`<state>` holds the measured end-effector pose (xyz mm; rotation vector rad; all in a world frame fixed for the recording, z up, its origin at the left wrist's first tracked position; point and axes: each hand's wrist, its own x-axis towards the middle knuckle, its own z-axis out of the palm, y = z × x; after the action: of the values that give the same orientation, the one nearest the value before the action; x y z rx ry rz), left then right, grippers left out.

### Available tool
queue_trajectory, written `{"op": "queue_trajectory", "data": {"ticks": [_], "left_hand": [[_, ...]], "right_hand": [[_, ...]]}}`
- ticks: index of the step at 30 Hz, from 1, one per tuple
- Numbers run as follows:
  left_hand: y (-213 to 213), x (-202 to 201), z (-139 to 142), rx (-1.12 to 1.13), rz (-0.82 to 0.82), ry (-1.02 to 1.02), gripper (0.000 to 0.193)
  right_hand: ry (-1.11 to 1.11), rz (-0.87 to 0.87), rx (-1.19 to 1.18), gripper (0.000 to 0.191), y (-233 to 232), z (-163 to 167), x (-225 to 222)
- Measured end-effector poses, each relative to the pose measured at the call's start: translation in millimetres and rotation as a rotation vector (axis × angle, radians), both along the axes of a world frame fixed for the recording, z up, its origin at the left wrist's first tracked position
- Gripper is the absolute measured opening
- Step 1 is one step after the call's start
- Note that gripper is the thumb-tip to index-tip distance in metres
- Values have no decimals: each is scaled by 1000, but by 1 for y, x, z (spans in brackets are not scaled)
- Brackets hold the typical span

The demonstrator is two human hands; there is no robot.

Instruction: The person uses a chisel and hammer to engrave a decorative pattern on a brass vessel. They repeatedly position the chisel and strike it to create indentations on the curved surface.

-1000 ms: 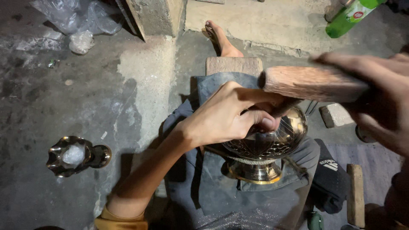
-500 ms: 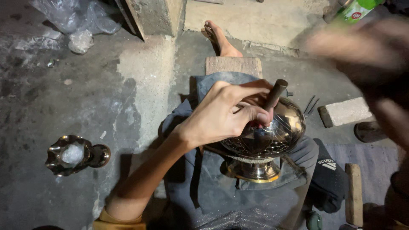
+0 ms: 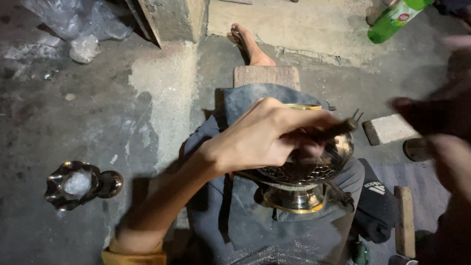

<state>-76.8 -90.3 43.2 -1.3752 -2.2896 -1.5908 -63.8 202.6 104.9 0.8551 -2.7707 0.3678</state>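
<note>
On the person's lap, over a grey cloth (image 3: 255,216), lies a footed brass bowl (image 3: 304,176), tipped on its side with its patterned wall facing up and its gold base (image 3: 294,200) toward the near side. Across the bowl's upper rim reaches the left hand (image 3: 265,137), its fingers (image 3: 304,120) curled and pinching a thin dark metal punch (image 3: 338,130) that slants over the bowl just right of the fingertips. At the right edge the right hand (image 3: 441,127) is a blur; whether its fingers are closed I cannot tell. Far to the left on the concrete floor (image 3: 73,127) stands a second scalloped brass vessel (image 3: 78,184). A green bottle (image 3: 397,19) lies at the far right, a wooden block (image 3: 266,76) just beyond the cloth.
</note>
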Motion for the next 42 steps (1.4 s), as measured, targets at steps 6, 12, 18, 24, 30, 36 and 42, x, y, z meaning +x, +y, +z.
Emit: {"op": "queue_trajectory", "data": {"ticks": [6, 12, 18, 24, 30, 36, 42], "left_hand": [[4, -10, -1, -101, -153, 48, 34], [8, -20, -4, -179, -227, 25, 46], [10, -27, -7, -139, -343, 74, 51], [9, -34, -10, -91, -431, 124, 44], [7, -39, -10, -116, -400, 65, 49], [4, -43, -9, 29, -331, -7, 38], [0, -40, -5, -81, -321, -51, 38]], "right_hand": [[-131, -358, -165, 49, 19, -42, 37], [-81, -358, -280, 47, 4, -43, 54], [-47, -364, -321, 42, 6, -59, 58], [-43, -391, -370, 38, 3, -61, 62], [-71, -399, -445, 33, 1, -70, 57], [-84, -409, -466, 29, 15, -72, 48], [-105, -358, -438, 26, 19, -62, 39]]}}
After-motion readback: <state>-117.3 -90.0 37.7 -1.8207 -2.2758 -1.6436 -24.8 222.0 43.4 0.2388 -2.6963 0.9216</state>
